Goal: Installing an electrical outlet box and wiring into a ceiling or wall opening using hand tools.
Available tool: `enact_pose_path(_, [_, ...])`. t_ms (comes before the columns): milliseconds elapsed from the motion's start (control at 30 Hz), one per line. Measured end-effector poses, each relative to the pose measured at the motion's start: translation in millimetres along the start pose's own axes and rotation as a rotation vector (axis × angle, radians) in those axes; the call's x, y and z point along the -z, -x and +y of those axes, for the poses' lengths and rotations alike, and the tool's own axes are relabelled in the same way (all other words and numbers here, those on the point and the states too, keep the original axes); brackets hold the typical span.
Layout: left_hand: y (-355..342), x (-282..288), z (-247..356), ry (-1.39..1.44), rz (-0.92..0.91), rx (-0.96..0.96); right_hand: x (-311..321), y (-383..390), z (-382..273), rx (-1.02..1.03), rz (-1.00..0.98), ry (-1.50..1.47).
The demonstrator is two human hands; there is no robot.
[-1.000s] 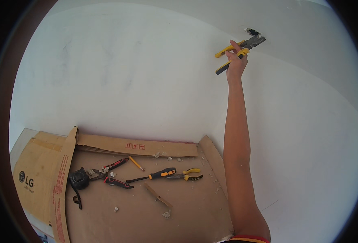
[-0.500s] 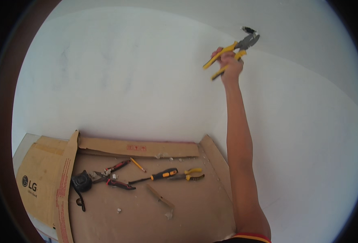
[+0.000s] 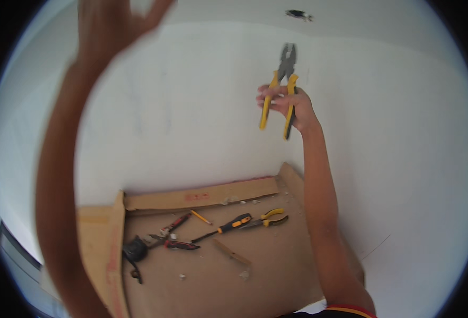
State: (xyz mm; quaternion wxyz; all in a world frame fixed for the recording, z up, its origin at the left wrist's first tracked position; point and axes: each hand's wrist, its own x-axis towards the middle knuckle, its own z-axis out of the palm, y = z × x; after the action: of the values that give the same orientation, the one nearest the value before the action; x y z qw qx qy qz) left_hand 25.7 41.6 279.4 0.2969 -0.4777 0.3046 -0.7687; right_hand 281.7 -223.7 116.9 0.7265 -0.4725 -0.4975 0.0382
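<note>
My right hand (image 3: 299, 106) is raised in front of the white wall, closed round the yellow-and-black handles of a pair of combination pliers (image 3: 287, 66). The grey jaws point up and stand slightly apart, with nothing seen between them. Just above them, a ragged dark hole (image 3: 299, 15) shows in the white ceiling, and the pliers do not touch it. High at the left is my left hand (image 3: 114, 26), blurred and cut off by the upper edge. Its thumb stretches out to the right; the other fingers are mostly out of view, and no held thing shows.
Below lies an opened cardboard box (image 3: 202, 286) with raised flaps. On it are a black tape measure (image 3: 135, 248), red-and-black pliers (image 3: 178, 244), a pencil (image 3: 201, 217), a screwdriver (image 3: 234, 223), yellow-handled pliers (image 3: 271, 218), a thin strip (image 3: 231, 252) and white crumbs.
My right hand has brought the pliers down and away from the ceiling hole, jaws now upright. My left arm has come into view, raised at the left. The view has shifted.
</note>
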Motion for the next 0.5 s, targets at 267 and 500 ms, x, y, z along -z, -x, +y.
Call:
enact_pose_path(267, [14.3,-51.4,158.1,1.077,-0.986,0.547,-57.7,98.7,-12.1,-0.145,0.077,0.543])
enact_pose_path(500, [18.4,-105.8,145.4,0.785,-1.018,0.697,-22.2,113.0,1.3,-0.224,0.159,0.67])
